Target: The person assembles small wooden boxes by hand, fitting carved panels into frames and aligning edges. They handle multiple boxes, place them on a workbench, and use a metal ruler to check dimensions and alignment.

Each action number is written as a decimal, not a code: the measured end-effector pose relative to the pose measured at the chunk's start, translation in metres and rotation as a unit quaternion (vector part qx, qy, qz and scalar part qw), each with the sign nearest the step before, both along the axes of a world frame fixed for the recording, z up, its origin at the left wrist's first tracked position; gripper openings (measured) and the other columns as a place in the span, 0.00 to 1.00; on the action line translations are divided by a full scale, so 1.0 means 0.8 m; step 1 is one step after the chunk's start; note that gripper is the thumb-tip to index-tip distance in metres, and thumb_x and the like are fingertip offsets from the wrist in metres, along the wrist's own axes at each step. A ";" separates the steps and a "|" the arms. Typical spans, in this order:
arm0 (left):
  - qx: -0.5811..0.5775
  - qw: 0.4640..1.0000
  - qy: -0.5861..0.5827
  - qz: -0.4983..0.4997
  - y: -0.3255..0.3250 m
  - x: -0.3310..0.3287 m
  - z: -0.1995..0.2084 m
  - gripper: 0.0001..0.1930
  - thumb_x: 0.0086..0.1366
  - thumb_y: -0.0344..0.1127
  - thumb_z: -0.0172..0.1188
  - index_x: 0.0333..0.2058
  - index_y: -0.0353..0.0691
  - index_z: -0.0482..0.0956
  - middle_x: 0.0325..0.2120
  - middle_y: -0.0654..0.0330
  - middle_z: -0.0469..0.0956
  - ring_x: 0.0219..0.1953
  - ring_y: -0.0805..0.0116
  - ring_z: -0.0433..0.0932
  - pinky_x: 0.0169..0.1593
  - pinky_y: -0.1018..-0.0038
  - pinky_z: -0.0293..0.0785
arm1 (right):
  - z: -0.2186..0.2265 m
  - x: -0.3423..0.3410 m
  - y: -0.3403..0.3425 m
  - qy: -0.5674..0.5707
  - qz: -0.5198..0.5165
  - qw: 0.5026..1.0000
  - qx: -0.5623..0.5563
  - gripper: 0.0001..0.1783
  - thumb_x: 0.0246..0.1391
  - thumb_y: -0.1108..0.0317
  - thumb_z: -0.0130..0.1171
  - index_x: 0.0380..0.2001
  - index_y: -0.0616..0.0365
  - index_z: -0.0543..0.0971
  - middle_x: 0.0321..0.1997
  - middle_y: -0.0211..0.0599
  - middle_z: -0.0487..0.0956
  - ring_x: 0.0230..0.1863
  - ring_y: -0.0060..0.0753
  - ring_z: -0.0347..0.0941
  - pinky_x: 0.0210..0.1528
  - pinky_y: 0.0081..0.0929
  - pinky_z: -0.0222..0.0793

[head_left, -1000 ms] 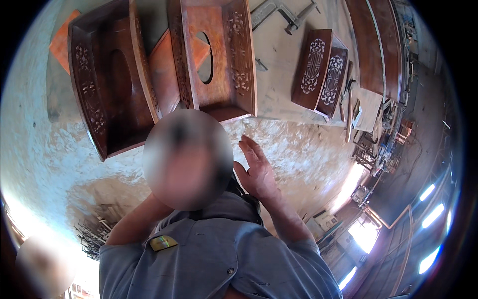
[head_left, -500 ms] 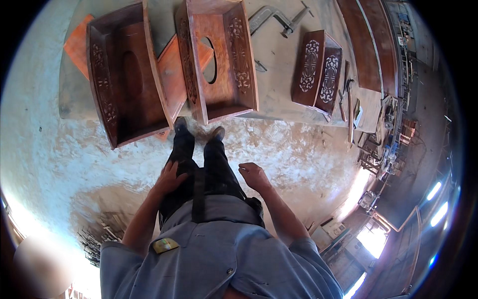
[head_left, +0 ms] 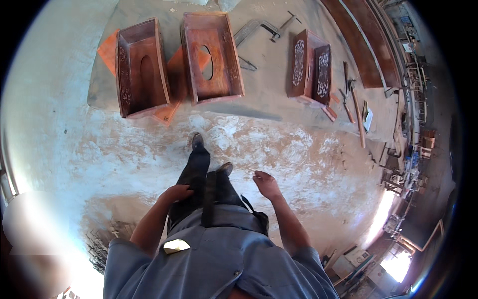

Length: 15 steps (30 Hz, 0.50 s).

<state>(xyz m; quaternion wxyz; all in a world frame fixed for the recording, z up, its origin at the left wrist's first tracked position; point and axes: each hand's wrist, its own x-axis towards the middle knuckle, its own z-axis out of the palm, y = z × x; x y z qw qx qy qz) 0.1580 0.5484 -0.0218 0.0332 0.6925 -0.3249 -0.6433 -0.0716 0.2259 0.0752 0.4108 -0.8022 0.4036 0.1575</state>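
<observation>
the left hand [head_left: 178, 193] is at the thigh of the dark trousers [head_left: 192, 172], fingers pointing inward; much of its grip is turned away, so i cannot tell how wide it is or whether it truly rests on the cloth. the right hand [head_left: 267, 185] hangs apart from the body over the floor [head_left: 308, 149], its grip narrow with the fingers curled in; nothing shows in it, though i cannot tell if it is fully closed. both arms look simply relaxed

ahead, well apart from both hands, the left wooden box [head_left: 163, 65] and the right wooden box [head_left: 230, 60] stand side by side on the counter [head_left: 269, 84], open tops up, probably because their flat bottoms sit steadiest that way. orange pieces [head_left: 107, 52] stick out from under them, perhaps to keep the wood off the dusty top; orange also shows through the right box's oval opening

further right, the small carved box [head_left: 298, 65] has both pierced panels in sight. the metal clamp [head_left: 269, 26] lies between it and the larger boxes, and a long wooden handle [head_left: 358, 117] lies among other tools near it, seemingly grouped for easy reach, with long brown panels [head_left: 357, 47] beyond
</observation>
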 end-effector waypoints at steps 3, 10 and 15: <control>0.002 0.999 -0.016 -0.041 0.016 -0.018 0.005 0.27 0.65 0.55 0.47 0.49 0.37 0.75 0.46 0.42 0.76 0.50 0.43 0.74 0.55 0.56 0.69 | -0.035 -0.067 0.009 0.035 -0.003 0.999 0.022 0.18 0.57 0.57 0.54 0.43 0.58 0.77 0.44 0.51 0.79 0.48 0.54 0.74 0.49 0.40 0.71; -0.040 0.983 -0.017 -0.177 0.013 -0.045 -0.021 0.18 0.61 0.43 0.46 0.38 0.36 0.80 0.38 0.43 0.79 0.42 0.43 0.78 0.46 0.54 0.74 | -0.137 -0.312 0.064 0.062 -0.282 0.933 0.213 0.12 0.55 0.59 0.54 0.36 0.55 0.78 0.34 0.31 0.77 0.32 0.30 0.75 0.33 0.30 0.70; -0.091 0.981 -0.132 -0.106 0.038 -0.073 -0.056 0.17 0.56 0.43 0.50 0.35 0.39 0.81 0.37 0.45 0.80 0.41 0.44 0.78 0.45 0.54 0.75 | -0.068 -0.315 0.076 0.133 -0.436 0.853 0.254 0.14 0.52 0.60 0.54 0.38 0.55 0.78 0.33 0.35 0.78 0.31 0.32 0.75 0.33 0.30 0.69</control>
